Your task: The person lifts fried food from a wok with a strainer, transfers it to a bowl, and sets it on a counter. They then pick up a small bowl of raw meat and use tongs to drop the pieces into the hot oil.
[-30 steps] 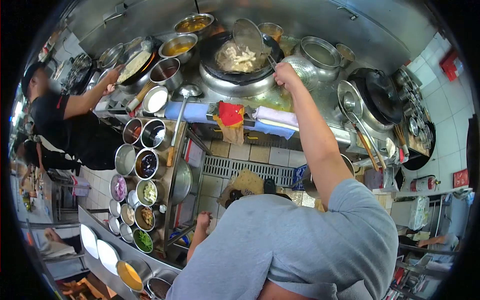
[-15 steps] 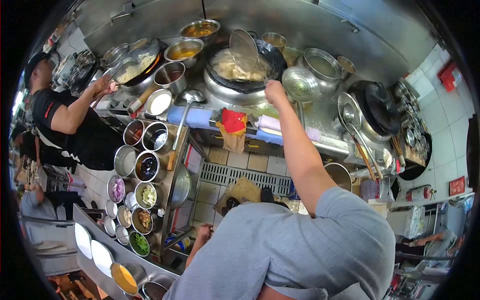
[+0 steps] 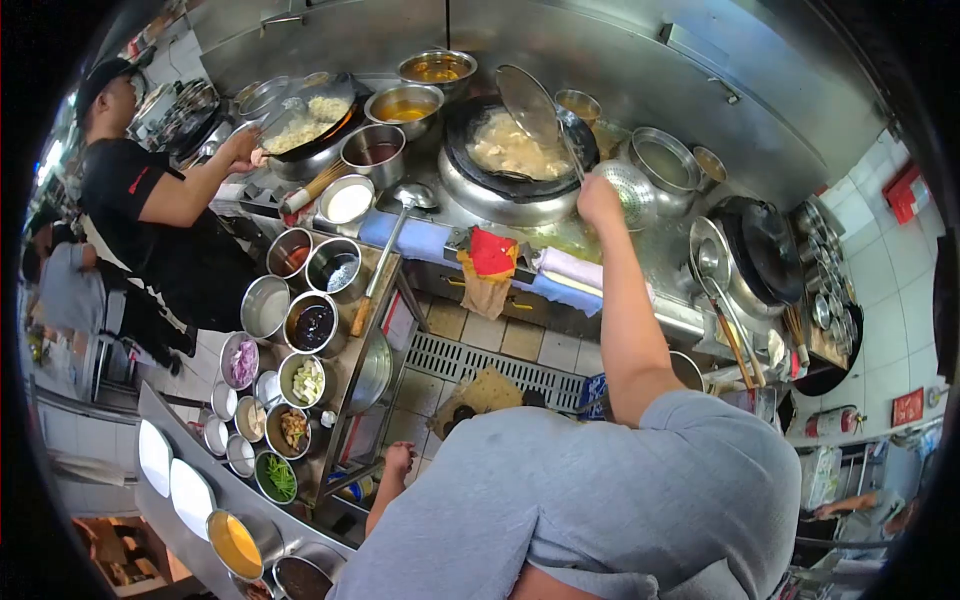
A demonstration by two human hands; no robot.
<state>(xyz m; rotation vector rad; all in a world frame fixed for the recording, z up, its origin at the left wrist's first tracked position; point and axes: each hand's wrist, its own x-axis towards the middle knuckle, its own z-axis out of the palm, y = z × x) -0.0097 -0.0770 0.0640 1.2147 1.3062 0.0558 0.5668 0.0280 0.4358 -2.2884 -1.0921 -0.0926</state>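
My right hand (image 3: pixel 600 203) is wrapped round the handle of a round mesh strainer (image 3: pixel 528 103). The strainer is tilted steeply above a black wok (image 3: pixel 460 152) on the steel range. Pale pieces of food (image 3: pixel 505 145) sit in cloudy, foamy liquid inside that wok. Just beside my right hand lies a perforated ladle (image 3: pixel 625 195), its bowl partly hidden by the hand. My left hand (image 3: pixel 399 459) hangs low at my side near the steel prep table, fingers curled, with nothing seen in them.
On the left, a co-worker (image 3: pixel 150 200) holds a second wok (image 3: pixel 290 150) of pale food. Several metal pots of ingredients and a long-handled ladle (image 3: pixel 392 240) stand on the prep table (image 3: pixel 350 375). A covered wok (image 3: pixel 765 250) is at right. A floor grate (image 3: pixel 480 370) runs below the range.
The strainer has risen a little and shifted right above the wok, along with my right hand. The whole view has shifted slightly. My left hand still hangs low.
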